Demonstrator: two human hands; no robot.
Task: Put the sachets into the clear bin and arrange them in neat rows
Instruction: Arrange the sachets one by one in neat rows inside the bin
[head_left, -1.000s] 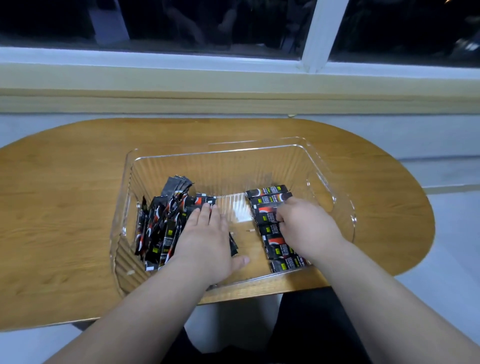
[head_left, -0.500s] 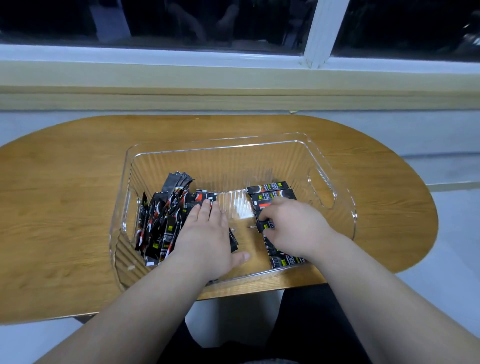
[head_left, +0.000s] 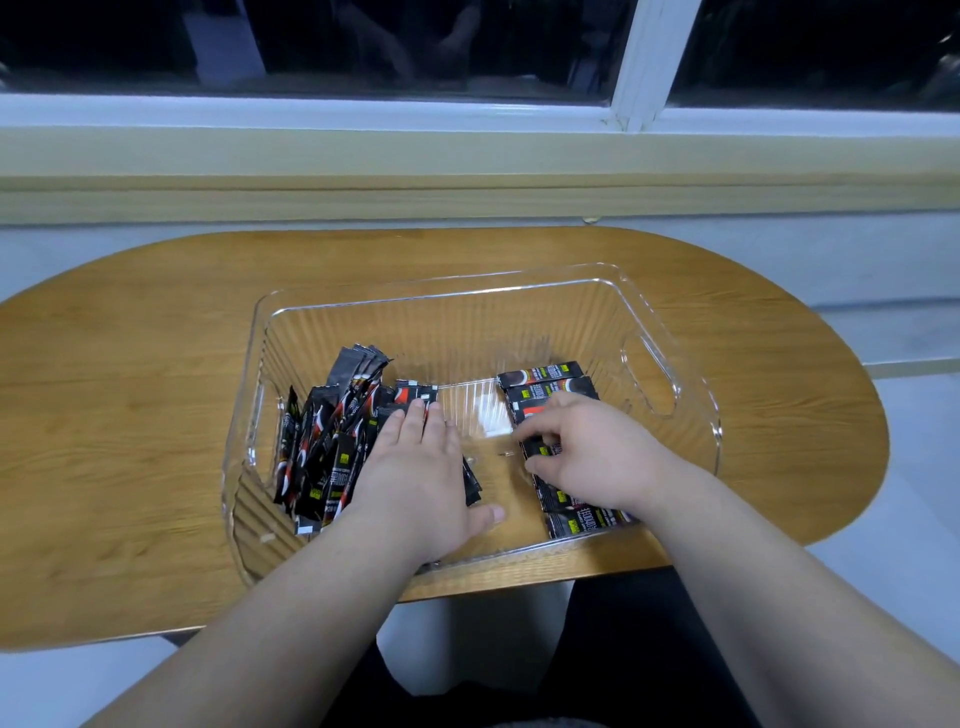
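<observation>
A clear ribbed bin (head_left: 691, 410) sits on the wooden table (head_left: 130, 395). Inside at the left, several black-and-red sachets (head_left: 332, 441) lean in a loose pile. My left hand (head_left: 421, 478) lies flat with straight fingers on the pile's right side. A row of sachets (head_left: 545, 382) lies flat along the right half of the bin floor. My right hand (head_left: 587, 447) is over this row, its thumb and fingers pinching the left end of one sachet (head_left: 537, 448). The hand hides the middle of the row.
The bin has a cut-out handle (head_left: 649, 379) in its right wall. The table's front edge runs just under my forearms. Behind the table are a beige window ledge (head_left: 467, 176) and a dark window.
My right hand has shifted left along the row and its fingers have curled onto a sachet's end. The left hand has stayed on the pile.
</observation>
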